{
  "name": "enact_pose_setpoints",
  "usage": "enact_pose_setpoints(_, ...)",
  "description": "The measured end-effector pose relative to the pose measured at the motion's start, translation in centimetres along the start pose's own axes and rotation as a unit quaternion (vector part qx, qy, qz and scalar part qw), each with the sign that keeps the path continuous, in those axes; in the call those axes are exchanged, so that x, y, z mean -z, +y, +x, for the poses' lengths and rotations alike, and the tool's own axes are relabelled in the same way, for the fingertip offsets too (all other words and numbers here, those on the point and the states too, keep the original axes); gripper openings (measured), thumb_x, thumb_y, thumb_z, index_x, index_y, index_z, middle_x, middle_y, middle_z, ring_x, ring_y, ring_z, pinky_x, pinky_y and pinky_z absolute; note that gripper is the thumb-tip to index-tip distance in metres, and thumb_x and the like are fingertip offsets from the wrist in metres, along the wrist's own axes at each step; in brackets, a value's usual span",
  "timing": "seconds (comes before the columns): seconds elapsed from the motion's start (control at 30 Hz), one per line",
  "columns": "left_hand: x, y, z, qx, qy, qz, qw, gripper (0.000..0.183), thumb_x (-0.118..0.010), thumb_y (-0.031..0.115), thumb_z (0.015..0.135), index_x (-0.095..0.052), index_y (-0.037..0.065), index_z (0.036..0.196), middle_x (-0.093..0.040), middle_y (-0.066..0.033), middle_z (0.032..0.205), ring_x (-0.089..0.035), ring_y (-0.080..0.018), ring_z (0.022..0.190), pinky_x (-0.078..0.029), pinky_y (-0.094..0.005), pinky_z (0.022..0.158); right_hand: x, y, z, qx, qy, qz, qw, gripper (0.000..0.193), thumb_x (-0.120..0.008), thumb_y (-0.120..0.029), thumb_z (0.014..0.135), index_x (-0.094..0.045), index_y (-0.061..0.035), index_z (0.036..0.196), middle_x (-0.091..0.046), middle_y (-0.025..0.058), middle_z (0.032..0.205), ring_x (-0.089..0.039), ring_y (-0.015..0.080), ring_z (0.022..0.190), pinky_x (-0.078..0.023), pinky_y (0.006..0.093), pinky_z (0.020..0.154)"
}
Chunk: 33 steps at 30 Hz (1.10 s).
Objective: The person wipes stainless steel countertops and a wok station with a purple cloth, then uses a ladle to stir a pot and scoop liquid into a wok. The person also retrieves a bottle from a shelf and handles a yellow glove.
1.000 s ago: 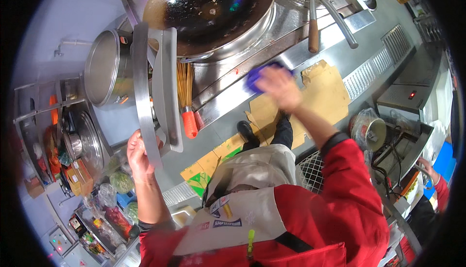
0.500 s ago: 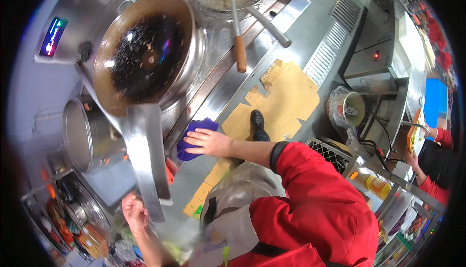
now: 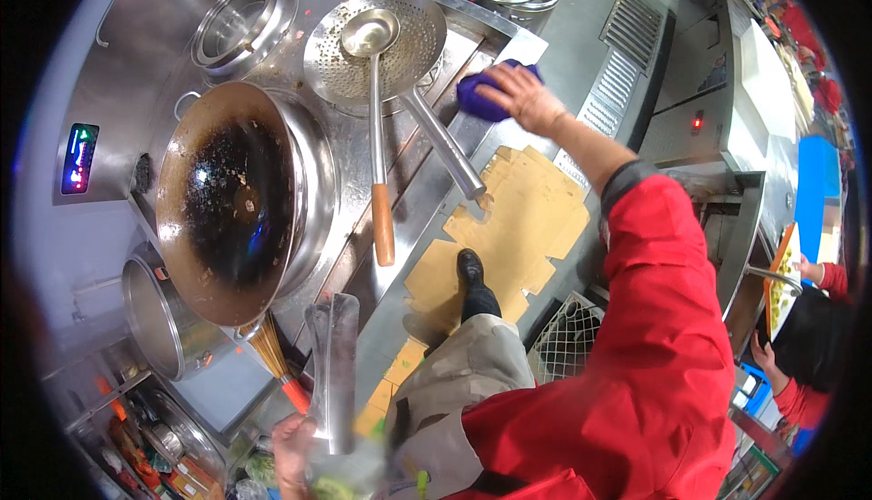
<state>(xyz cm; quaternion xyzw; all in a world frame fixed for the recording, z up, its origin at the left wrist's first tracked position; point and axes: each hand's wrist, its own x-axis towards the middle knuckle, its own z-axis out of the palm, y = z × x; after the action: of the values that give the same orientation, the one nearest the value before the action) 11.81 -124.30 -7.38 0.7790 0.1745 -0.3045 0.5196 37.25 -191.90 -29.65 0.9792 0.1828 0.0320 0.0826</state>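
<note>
My right hand [image 3: 531, 100] is wrapped over a bunched purple cloth [image 3: 483, 93] at the far right corner of the steel cooking counter [image 3: 409, 173]. Low on the left, my left hand [image 3: 292, 445] is beside the lower end of a long, flat metal piece [image 3: 332, 364]. Blur hides its fingers, so I cannot tell whether they touch the metal. A large wok [image 3: 227, 218] with dark, wet residue sits tilted on a burner ring. Just below it lies a bamboo brush [image 3: 268, 350] with a red handle.
A ladle [image 3: 377, 128] rests in a perforated strainer [image 3: 418, 41], handles toward me. Left of the wok stands a deep steel pot [image 3: 150, 318]. Flattened cardboard [image 3: 509, 218] covers floor beside the counter. At the far right, another person's hands hold a tray [image 3: 781, 282].
My right hand has slid the purple cloth from the counter's near edge to its far right corner. The view has shifted, and the brush now shows. My left hand has moved slightly lower.
</note>
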Motion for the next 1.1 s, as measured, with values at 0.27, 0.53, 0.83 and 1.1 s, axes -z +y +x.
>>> enact_pose_setpoints(0.27,-2.6,1.0,-0.3,0.014,0.011,-0.017,1.0,0.03,-0.071,0.024,0.097,-0.059,0.006,0.076,-0.051,0.0029,0.067,-0.047,-0.0077,0.055,-0.038,-0.0236,0.05,-5.6,9.7,4.1,-0.468,0.058,0.336,0.815,0.073,-0.056,-0.011,0.09,-0.029,-0.0121,0.157,-0.037,0.0304,0.152,-0.045,0.0485,0.135,-0.04,0.0455,0.114)
enact_pose_setpoints(0.53,-0.9,-0.5,1.0,-0.025,-0.031,0.029,0.999,0.027,-0.066,0.017,0.098,-0.056,0.007,0.076,-0.05,0.0028,0.067,-0.045,-0.0071,0.058,-0.036,-0.024,0.053,-6.0,-10.9,3.2,-0.488,0.332,0.546,0.595,0.054,-0.051,-0.005,0.093,-0.036,-0.0034,0.144,-0.06,0.0218,0.123,-0.06,0.0363,0.114,-0.051,0.0426,0.094)
enact_pose_setpoints(0.83,3.1,-1.0,0.2,-0.049,-0.025,0.067,0.996,0.03,-0.063,0.012,0.1,-0.049,0.012,0.073,-0.048,0.0044,0.068,-0.043,-0.0054,0.058,-0.036,-0.0225,0.054,-2.7,-47.2,-0.3,-0.509,0.054,0.589,0.626,0.074,-0.054,0.0,0.081,-0.02,0.0123,0.146,-0.042,0.0409,0.132,-0.048,0.0567,0.121,-0.042,0.0557,0.107)
enact_pose_setpoints(1.1,3.8,-2.4,2.6,-0.067,-0.038,0.065,0.995,0.025,-0.065,0.014,0.098,-0.057,0.008,0.076,-0.051,0.0052,0.072,-0.042,-0.0046,0.059,-0.034,-0.0224,0.052,4.6,-64.7,-7.0,-0.264,-0.13,0.725,0.623,0.051,-0.051,-0.012,0.087,-0.054,0.0205,0.126,-0.061,0.0392,0.12,-0.059,0.0467,0.121,-0.047,0.0453,0.104)
